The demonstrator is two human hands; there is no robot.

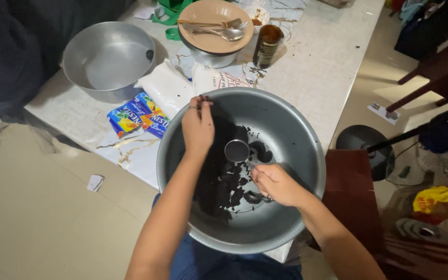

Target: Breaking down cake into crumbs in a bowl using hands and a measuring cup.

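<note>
A large grey metal basin (296, 140) sits at the near edge of a white marbled table (327, 62). Black crushed crumbs and dark round pieces (229, 181) lie in its middle and left side. My left hand (198, 124) reaches into the basin's upper left, fingers bent and smeared with black crumbs. My right hand (276, 184) is low in the basin, pinching a dark round piece. A small metal cup (237, 150) stands among the crumbs between both hands.
An empty metal pan (107, 59) stands at the far left. Blue and yellow packets (138, 116) and white bags (169, 85) lie beside the basin. A tan plate with a fork and spoon (216, 23) covers a bowl; a brown bottle (267, 45) stands beside it.
</note>
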